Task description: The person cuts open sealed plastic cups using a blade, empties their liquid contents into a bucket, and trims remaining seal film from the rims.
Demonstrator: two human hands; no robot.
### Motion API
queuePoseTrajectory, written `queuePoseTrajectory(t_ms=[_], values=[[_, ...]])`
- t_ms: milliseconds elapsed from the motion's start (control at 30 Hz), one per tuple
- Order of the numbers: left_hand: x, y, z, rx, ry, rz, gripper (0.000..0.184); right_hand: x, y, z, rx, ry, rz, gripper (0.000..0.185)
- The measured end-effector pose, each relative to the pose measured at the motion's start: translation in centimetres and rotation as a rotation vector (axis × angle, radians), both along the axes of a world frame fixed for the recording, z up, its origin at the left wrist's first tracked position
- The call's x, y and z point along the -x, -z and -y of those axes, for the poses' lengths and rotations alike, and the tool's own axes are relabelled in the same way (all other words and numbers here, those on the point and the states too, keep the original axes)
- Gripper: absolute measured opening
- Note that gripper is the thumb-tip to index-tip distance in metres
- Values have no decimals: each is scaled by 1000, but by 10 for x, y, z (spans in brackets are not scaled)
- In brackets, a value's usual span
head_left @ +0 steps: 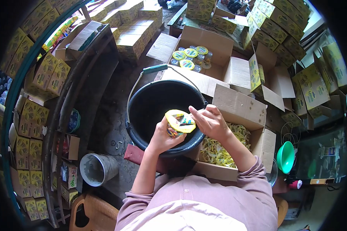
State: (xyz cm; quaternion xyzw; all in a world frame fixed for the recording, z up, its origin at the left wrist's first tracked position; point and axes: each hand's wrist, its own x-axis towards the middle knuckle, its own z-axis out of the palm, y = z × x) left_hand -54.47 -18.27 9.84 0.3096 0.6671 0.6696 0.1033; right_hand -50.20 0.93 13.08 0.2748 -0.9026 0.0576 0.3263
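My left hand [162, 139] is wrapped round a small plastic cup [180, 120] with a yellow-rimmed printed lid, tilted so that its top faces me. Close to the lid's right edge is my right hand [211, 124], its fingers curled and pinched together; whatever they may grip is too small to make out. Both hands are over the near part of a large black bucket [140, 104] with a wire handle and green grip. To the right of the bucket, an open cardboard box [241, 102] holds a heap of thin yellow strips [219, 150].
Behind the bucket stands an open carton [206, 38] with several yellow-lidded cups [187, 64]. A grey pail [98, 169] is on the floor at left. Stacked yellow cartons [137, 34] line the sides. At right is a green bowl [285, 157].
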Motion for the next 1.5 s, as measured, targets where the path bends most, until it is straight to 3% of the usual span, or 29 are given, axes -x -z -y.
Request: queuePoseTrajectory(t_ms=[533, 633, 767, 900, 1233, 1500], values=[[4, 4, 7, -60, 192, 244, 52, 4, -1, 0, -45, -74, -75, 48], [9, 9, 7, -34, 231, 211, 59, 9, -3, 2, -22, -81, -104, 48], [5, 10, -7, -158, -114, -39, 67, 17, -9, 6, -16, 5, -100, 48], [11, 11, -6, 109, -325, -308, 67, 21, -14, 14, -47, 41, -116, 46], [9, 9, -9, 146, -413, -302, 54, 20, -6, 13, -91, 15, -59, 50], [6, 8, -9, 184, -341, -226, 57, 19, -3, 9, -90, 1, -87, 50]])
